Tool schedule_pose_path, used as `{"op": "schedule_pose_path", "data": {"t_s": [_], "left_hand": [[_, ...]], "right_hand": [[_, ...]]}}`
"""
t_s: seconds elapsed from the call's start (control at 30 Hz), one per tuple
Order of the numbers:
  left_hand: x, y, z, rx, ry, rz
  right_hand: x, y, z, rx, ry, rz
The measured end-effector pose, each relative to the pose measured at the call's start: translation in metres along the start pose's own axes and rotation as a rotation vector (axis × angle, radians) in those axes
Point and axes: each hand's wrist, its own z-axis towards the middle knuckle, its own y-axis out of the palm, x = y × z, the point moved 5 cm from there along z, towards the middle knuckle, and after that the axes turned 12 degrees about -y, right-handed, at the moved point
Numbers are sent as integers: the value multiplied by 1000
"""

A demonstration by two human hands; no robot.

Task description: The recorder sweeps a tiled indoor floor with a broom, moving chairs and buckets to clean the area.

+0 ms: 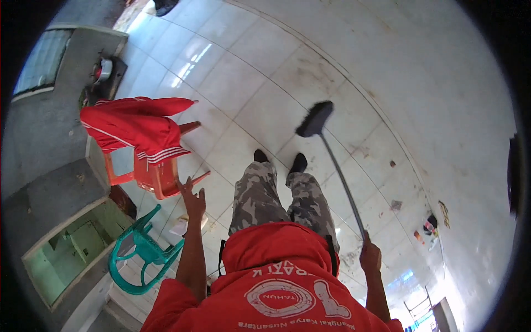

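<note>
My right hand (369, 253) is closed around the long grey handle of a broom (315, 119), whose dark bristled head rests on the tiled floor ahead of me, right of my feet. My left hand (192, 196) is held out with fingers apart, holding nothing. Near it stands a red plastic chair (157, 180) with a red white-striped jacket (133, 124) draped over it; whether my fingertips touch the chair I cannot tell.
A green plastic chair (145, 249) stands at lower left. A dark counter with a pot (102, 71) is at upper left. Small scraps and litter (430, 226) lie along the white wall (453, 138) on the right, on the tiled floor (249, 77).
</note>
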Motion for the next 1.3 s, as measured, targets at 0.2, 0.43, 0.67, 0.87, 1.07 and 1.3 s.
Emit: {"op": "schedule_pose_path", "data": {"t_s": [0.2, 0.43, 0.67, 0.87, 1.07, 1.3], "left_hand": [[27, -26, 33, -23, -56, -104], [62, -44, 92, -66, 72, -27], [24, -68, 143, -171, -42, -2], [74, -57, 199, -215, 28, -133], [72, -34, 215, -171, 45, -183], [88, -35, 196, -259, -29, -30]], "right_hand": [[-177, 7, 201, -178, -221, -9], [-363, 37, 477, 58, -339, 155], [-233, -10, 459, 14, -254, -82], [-97, -69, 273, -55, 55, -341], [-161, -135, 230, -108, -82, -201], [-350, -53, 484, -125, -473, 86]]}}
